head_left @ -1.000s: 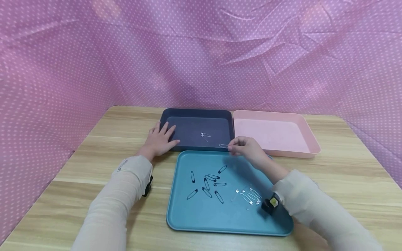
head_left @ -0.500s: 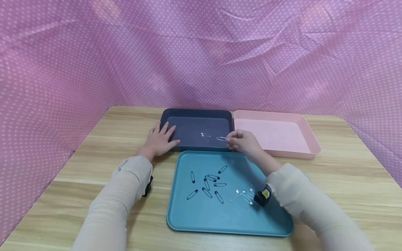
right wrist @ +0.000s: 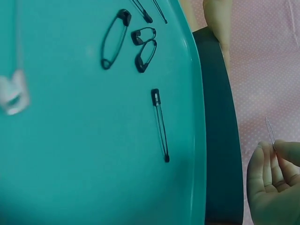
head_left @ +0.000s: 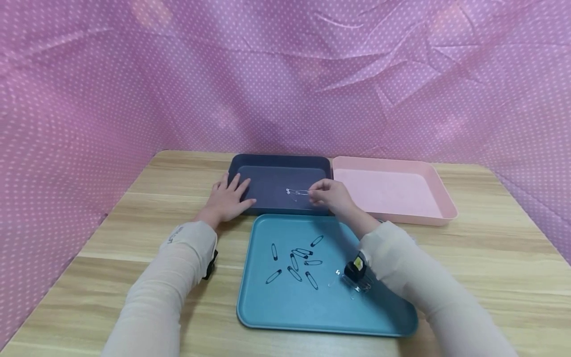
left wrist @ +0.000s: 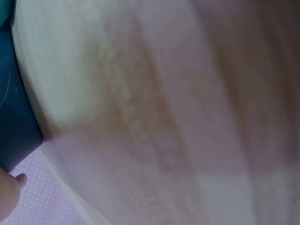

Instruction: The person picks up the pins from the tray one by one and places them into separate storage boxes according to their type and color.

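Observation:
My right hand (head_left: 332, 197) pinches a silver safety pin (right wrist: 269, 127) between thumb and fingertips, above the dark blue tray (head_left: 263, 178). In the head view the held pin overlaps a silver safety pin (head_left: 288, 191) lying in that tray. At the tray's left front corner, my left hand (head_left: 226, 201) rests with fingers spread over the rim. Several black safety pins (head_left: 289, 268) are scattered on the teal tray (head_left: 294, 312) in front. Some silver safety pins (head_left: 337, 272) lie on its right side, partly hidden beneath the right wrist camera. The left wrist view shows mostly blurred surface.
A pink tray (head_left: 383, 191) stands right of the dark blue one, side by side. The teal tray lies directly before both on a wooden table (head_left: 147, 208). Pink dotted cloth (head_left: 285, 89) hangs behind the table and at its sides.
My right hand has moved left and away from me, carrying the silver safety pin from the dark blue tray's near right edge to over its inside. The left hand has stayed still.

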Demonstrator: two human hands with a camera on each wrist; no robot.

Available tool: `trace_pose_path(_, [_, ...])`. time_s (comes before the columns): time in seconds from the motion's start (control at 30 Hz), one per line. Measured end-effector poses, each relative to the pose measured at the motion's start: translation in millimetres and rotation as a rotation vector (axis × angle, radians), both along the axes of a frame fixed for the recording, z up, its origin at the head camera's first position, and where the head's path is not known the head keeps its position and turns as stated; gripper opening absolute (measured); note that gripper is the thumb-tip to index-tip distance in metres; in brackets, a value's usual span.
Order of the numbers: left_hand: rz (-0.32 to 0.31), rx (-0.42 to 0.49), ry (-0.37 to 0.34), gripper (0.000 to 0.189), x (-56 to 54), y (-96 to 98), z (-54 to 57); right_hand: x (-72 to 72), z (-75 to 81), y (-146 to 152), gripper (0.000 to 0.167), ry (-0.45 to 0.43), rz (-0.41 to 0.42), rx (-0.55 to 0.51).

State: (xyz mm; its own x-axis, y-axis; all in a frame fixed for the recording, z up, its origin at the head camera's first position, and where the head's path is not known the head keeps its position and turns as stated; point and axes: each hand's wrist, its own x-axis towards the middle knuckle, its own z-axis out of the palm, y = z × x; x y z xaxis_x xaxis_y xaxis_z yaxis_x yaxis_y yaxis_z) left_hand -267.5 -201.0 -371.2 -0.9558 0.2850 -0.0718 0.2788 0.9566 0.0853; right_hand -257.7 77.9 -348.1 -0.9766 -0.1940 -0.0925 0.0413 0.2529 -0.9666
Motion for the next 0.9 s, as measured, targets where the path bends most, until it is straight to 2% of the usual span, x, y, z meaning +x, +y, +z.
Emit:
trace_pose_path(0.53, [-0.006,-0.013,0.007,0.068,-0.3,-0.7,-1.2,-20.6,-8.4,-23.8,0.009,0.001,0.005,0.084])
trace_pose_path(0.9, [-0.001,-0.012,0.006,0.066,2.9,0.7,2.7,-33.3,-16.0,-34.1,0.007,-0.007,-0.001,0.107])
